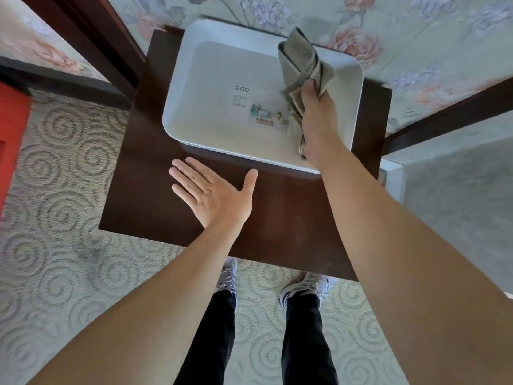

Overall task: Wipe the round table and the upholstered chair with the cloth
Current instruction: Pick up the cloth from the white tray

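Right hand (316, 115) grips the crumpled grey-beige cloth (302, 62) over a white plastic bin (177, 107); left hand (213, 190) spread flat, empty

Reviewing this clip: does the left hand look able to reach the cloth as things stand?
Probably yes. The left hand lies open and flat on the dark wooden surface, with nothing between it and the cloth, which the right hand grips above the white tub.
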### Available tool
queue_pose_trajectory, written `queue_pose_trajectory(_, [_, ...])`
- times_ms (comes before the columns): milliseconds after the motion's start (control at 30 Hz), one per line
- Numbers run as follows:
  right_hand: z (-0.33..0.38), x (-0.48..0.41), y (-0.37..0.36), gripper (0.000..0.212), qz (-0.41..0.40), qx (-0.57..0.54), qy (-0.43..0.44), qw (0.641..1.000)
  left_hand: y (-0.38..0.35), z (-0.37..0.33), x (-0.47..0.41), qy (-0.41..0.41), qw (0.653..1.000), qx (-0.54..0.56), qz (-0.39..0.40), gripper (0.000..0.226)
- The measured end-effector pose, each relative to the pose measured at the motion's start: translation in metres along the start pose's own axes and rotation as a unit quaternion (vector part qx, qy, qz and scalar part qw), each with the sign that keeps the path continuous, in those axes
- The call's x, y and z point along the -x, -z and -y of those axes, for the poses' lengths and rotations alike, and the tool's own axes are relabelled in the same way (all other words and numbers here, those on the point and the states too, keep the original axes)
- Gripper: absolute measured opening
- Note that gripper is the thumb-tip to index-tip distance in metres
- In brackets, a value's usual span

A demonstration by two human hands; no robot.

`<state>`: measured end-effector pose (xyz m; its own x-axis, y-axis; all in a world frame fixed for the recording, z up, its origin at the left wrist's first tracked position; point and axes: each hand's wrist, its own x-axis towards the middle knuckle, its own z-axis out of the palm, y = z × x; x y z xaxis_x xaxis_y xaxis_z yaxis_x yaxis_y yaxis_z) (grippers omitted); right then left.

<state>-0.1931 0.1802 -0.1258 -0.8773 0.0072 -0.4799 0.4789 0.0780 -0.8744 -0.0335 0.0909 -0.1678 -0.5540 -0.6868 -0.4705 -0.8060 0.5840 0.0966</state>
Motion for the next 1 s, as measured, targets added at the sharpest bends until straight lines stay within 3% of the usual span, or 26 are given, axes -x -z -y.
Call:
queue_pose_trajectory(67, [0.001, 0.013, 0.002, 0.019, 0.015, -0.110, -0.044, 0.993, 0.009, 0.006, -0.001, -0.009, 1.000, 0.014, 0.023, 0.122])
queue_pose_trajectory(167, [0.009, 0.047, 0.003, 0.022, 0.027, -0.225, -0.100, 0.969, 0.029, 0.011, -0.006, -0.010, 0.995, 0.062, 0.079, 0.125])
queue_pose_trajectory(267, [0.020, 0.085, 0.013, 0.029, 0.035, -0.292, -0.102, 0.950, 0.062, 0.010, -0.004, 0.016, 0.985, 0.106, 0.137, 0.126])
queue_pose_trajectory(367, [0.038, 0.123, 0.026, 0.036, 0.053, -0.330, -0.099, 0.937, 0.096, 0.001, 0.004, -0.002, 0.975, 0.148, 0.168, 0.111])
queue_pose_trajectory(533, [0.069, 0.199, 0.073, 0.038, 0.055, -0.382, -0.092, 0.918, 0.152, -0.037, 0.069, -0.178, 0.915, 0.283, 0.227, 0.054])
queue_pose_trajectory(633, [0.087, 0.259, 0.114, 0.038, 0.052, -0.406, -0.079, 0.909, 0.181, -0.053, 0.130, -0.265, 0.873, 0.322, 0.255, 0.047])
queue_pose_trajectory(767, [0.108, 0.343, 0.180, 0.053, 0.028, -0.436, -0.045, 0.898, 0.215, -0.071, 0.216, -0.412, 0.835, 0.285, 0.228, 0.022])
queue_pose_trajectory(900, [0.124, 0.431, 0.244, 0.064, -0.001, -0.463, -0.012, 0.886, 0.249, -0.090, 0.317, -0.530, 0.778, 0.278, 0.191, 0.018])
queue_pose_trajectory(1000, [0.122, 0.501, 0.295, 0.065, -0.024, -0.476, 0.034, 0.879, 0.260, -0.094, 0.407, -0.602, 0.721, 0.274, 0.208, 0.030])
